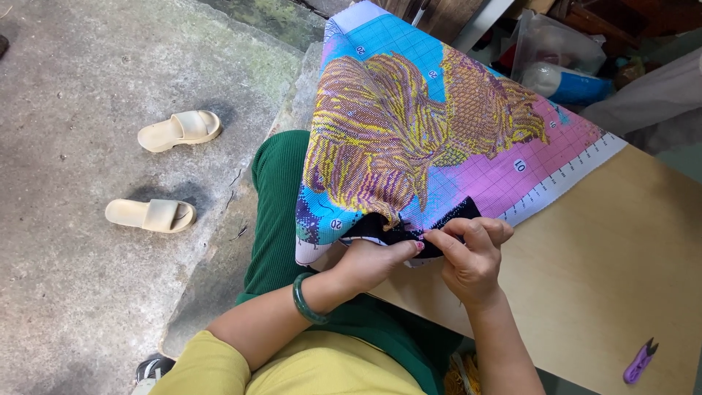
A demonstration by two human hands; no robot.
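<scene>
Where the cross-stitch canvas [431,132] folds down toward the person's lap, its black stitched corner [398,228] sits between the 2 hands, and that corner is the point on which the hold depends. Left hand [369,263], wearing a green bangle [306,300] at the wrist, closes thumb and fingers on the black fold from about 8 o'clock; right hand [472,260] pinches the same fold from about 4 o'clock, its fingertips [439,238] pressed together and nearly touching the left thumb. Whether a needle or thread lies in the right pinch cannot be told. From this shared grip the cloth runs away toward 12 to 1 o'clock, its long axis slanting up and right across the edge of the pale wooden table [614,249], with the white ruled margin [563,179] lying toward 2 o'clock. Both hands are equally close to the corner. Purple thread snips [639,361] rest on the table at 5 o'clock, well apart from the right hand. 2 cream sandals [164,172] lie on the concrete floor [73,110] toward 9 o'clock.
</scene>
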